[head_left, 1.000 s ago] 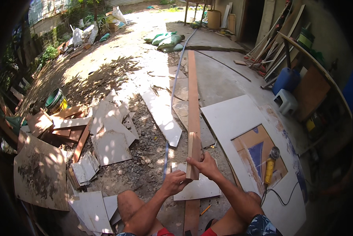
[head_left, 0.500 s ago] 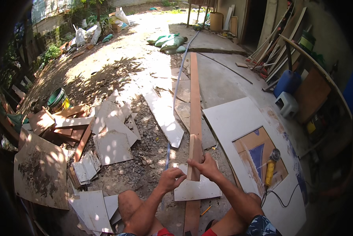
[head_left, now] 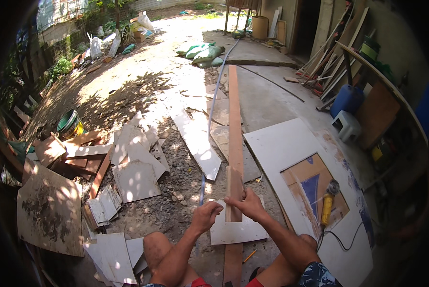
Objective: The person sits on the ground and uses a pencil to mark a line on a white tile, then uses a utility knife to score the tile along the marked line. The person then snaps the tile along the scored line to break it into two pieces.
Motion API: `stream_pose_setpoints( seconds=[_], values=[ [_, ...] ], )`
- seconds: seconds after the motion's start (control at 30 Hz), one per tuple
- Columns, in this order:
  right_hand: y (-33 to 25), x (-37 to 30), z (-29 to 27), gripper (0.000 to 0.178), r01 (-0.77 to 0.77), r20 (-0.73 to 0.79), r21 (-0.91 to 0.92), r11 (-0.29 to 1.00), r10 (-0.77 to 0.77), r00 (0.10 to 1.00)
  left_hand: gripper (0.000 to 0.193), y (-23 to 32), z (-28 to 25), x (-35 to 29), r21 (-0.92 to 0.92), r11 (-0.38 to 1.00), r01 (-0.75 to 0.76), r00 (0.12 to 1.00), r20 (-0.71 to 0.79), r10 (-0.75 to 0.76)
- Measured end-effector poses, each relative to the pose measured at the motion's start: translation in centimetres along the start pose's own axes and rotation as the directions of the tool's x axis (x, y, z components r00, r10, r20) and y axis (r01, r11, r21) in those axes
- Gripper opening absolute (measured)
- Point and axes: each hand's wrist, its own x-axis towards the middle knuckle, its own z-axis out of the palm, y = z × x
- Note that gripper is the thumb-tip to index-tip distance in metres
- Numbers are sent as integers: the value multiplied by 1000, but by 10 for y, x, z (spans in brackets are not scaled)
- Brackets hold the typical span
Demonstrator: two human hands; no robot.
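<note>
A short wooden strip with layered edges (head_left: 233,213) stands over a long reddish-brown plank (head_left: 235,119) that runs away from me between my knees. My right hand (head_left: 249,205) grips this strip near its close end, thumb across the top and fingers down the right side. Just left of the strip, my left hand (head_left: 207,216) is closed in a pinch with a small gap to the wood; anything between its fingertips is too small to make out. Beneath both hands lies a white board offcut (head_left: 220,233). A yellow pencil (head_left: 249,256) rests on the ground by my right leg.
On the right, a yellow angle grinder (head_left: 327,210) with a cord lies on a white panel (head_left: 272,137) with a rectangular cutout. Broken board pieces (head_left: 137,179) and wood scraps (head_left: 99,172) are heaped at left. A blue-grey hose (head_left: 214,103) runs beside the plank.
The strip has turned in my right hand, so its broad face shows more and its layered edge less. Both hands have shifted only slightly.
</note>
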Motion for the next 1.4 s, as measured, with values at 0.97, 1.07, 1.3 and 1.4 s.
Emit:
stream_pose_setpoints(
  seconds=[0.97, 1.07, 1.3, 1.4],
  values=[
    [6, 6, 6, 97, -2, 34, -130, 991, 7, 999, 17, -2, 0, 4, -10, 995, 101, 995, 12, -101],
    [11, 8, 8, 98, 13, 28, -121, 993, -10, 1000, 22, -4, 1, 5, -30, 995, 99, 995, 7, -99],
    [-7, 3, 1, 117, -32, 159, -125, 992, 52, 986, 43, -17, 6, 7, -430, 810, 399, 917, 171, -360],
    [-1, 2, 9, 118, -2, 169, -118, 993, 22, 985, 65, -35, 7, 6, -781, 335, 527, 823, 371, -430]
  ],
)
